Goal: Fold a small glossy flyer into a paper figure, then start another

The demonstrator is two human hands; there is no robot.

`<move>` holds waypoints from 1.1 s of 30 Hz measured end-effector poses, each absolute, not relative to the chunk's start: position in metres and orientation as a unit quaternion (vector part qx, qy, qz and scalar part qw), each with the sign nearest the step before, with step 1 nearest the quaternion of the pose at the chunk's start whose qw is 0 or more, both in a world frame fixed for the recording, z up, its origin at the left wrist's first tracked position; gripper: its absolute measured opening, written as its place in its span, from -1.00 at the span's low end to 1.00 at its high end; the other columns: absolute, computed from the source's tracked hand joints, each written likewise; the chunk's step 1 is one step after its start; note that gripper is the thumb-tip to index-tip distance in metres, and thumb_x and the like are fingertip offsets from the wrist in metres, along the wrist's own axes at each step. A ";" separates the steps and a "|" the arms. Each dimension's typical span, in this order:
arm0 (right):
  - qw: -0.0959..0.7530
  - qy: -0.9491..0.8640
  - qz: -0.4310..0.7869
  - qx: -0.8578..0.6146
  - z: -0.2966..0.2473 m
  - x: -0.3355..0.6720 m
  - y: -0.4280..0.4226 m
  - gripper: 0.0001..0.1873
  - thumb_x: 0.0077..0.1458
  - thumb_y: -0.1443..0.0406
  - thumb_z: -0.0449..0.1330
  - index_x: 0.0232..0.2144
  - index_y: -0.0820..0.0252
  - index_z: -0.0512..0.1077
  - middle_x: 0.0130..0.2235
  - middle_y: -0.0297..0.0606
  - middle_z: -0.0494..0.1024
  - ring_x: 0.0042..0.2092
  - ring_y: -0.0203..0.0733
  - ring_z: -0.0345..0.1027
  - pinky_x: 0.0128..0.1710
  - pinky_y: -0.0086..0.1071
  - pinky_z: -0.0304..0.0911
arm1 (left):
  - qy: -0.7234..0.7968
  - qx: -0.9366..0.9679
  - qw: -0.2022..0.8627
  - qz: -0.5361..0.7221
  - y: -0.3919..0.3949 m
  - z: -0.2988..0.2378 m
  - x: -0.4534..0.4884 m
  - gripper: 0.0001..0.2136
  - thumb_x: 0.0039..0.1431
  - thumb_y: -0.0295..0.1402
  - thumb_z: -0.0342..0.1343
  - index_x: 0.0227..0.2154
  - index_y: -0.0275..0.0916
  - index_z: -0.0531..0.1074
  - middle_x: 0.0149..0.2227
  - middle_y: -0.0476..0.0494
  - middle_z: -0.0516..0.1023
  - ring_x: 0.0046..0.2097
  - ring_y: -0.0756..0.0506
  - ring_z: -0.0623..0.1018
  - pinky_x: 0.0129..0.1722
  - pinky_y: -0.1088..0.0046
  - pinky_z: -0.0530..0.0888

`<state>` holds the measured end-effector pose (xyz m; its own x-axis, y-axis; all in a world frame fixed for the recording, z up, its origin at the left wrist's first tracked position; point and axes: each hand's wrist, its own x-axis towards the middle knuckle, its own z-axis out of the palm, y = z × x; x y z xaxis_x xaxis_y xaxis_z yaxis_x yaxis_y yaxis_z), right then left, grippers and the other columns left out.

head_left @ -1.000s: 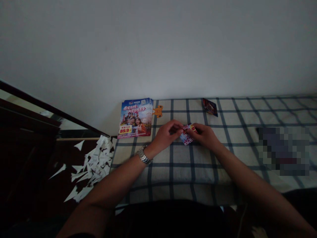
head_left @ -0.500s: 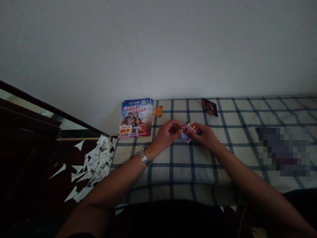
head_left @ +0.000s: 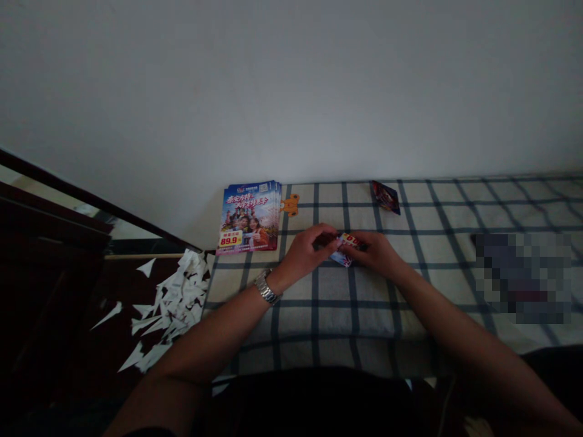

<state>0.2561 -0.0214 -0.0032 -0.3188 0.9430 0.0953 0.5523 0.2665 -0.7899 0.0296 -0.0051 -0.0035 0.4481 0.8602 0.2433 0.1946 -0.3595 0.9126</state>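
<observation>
Left hand (head_left: 314,246) and right hand (head_left: 376,252) pinch a folded leaflet (head_left: 341,259), corner pointing nearward, long axis unclear; checked cloth (head_left: 350,315) beneath fingers (head_left: 325,229), wall (head_left: 341,109) beyond.

looks like a room in a home: checked cloth (head_left: 332,321) along a pale wall (head_left: 291,91).

small folded paper (head_left: 341,258), printed in several colours, slanted; pinched between both hands (head_left: 306,250)
</observation>
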 end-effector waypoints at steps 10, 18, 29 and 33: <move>0.335 -0.713 0.375 -0.488 -0.010 0.254 -0.022 -0.60 0.18 0.01 0.35 -0.08 0.13 0.56 -0.23 -0.24 0.67 -0.27 -0.10 0.53 -0.29 -0.33 0.38 | 0.365 0.698 0.469 0.399 -0.001 -0.009 0.028 -0.78 0.33 -0.16 0.23 -0.18 -0.21 0.48 -0.25 -0.07 0.61 -0.24 -0.04 0.61 -0.22 0.46 0.54; 0.394 -0.635 0.436 -0.501 -0.010 0.255 -0.021 -0.53 0.12 -0.04 0.39 -0.08 0.13 0.49 -0.26 -0.23 0.65 -0.30 -0.11 0.51 -0.33 -0.30 0.42 | 0.373 0.658 0.477 0.447 0.002 -0.008 0.028 -0.72 0.32 -0.10 0.24 -0.22 -0.22 0.40 -0.30 -0.03 0.50 -0.28 -0.01 0.55 -0.25 0.49 0.54; 0.354 -0.686 0.363 -0.522 -0.011 0.256 -0.020 -0.58 0.23 -0.05 0.26 -0.21 0.18 0.58 -0.41 -0.26 0.58 -0.41 -0.16 0.36 -0.44 -0.33 0.24 | 0.350 0.673 0.492 0.427 0.001 -0.010 0.030 -0.74 0.32 -0.14 0.24 -0.24 -0.20 0.36 -0.29 -0.03 0.51 -0.25 -0.02 0.56 -0.20 0.47 0.52; 0.349 -0.695 0.354 -0.519 -0.015 0.259 -0.020 -0.59 0.25 -0.05 0.24 -0.24 0.18 0.56 -0.41 -0.27 0.57 -0.41 -0.18 0.34 -0.44 -0.35 0.22 | 0.354 0.685 0.485 0.413 0.000 -0.011 0.030 -0.75 0.31 -0.14 0.23 -0.24 -0.20 0.36 -0.29 -0.04 0.53 -0.27 -0.02 0.56 -0.23 0.48 0.52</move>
